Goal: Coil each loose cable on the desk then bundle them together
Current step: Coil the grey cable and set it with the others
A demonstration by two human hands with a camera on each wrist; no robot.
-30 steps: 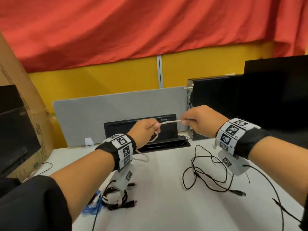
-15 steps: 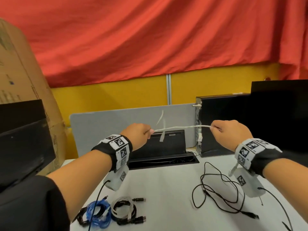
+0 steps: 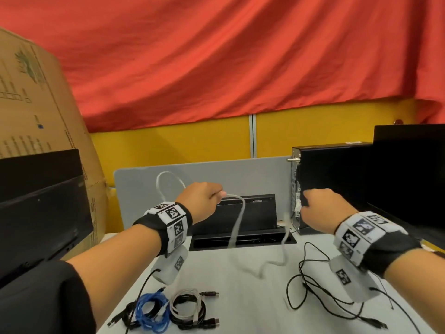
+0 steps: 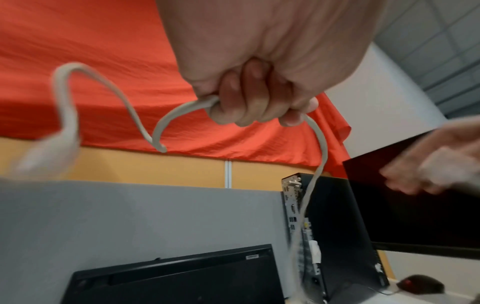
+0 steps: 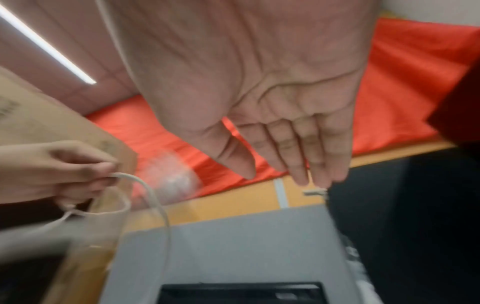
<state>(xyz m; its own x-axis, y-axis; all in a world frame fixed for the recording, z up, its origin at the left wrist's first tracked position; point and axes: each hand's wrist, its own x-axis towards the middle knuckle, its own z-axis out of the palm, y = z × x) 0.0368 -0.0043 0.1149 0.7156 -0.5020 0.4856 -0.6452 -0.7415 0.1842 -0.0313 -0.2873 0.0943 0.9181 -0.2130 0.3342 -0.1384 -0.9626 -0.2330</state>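
Note:
My left hand is fisted round a white cable above the desk. One end loops up to the left of the fist; the rest hangs slack and snakes across the desk. The left wrist view shows the fingers curled round the white cable. My right hand hovers to the right, fingers straight and holding nothing. A loose black cable sprawls under it. Coiled blue, white and black cables lie at the front.
A black computer tower and a monitor stand at the right. Another monitor and a cardboard box are at the left. A grey divider and a black cable tray cross the back.
My right hand has let go of the white cable and opened. The stretch that was taut between both hands now hangs slack from my left fist.

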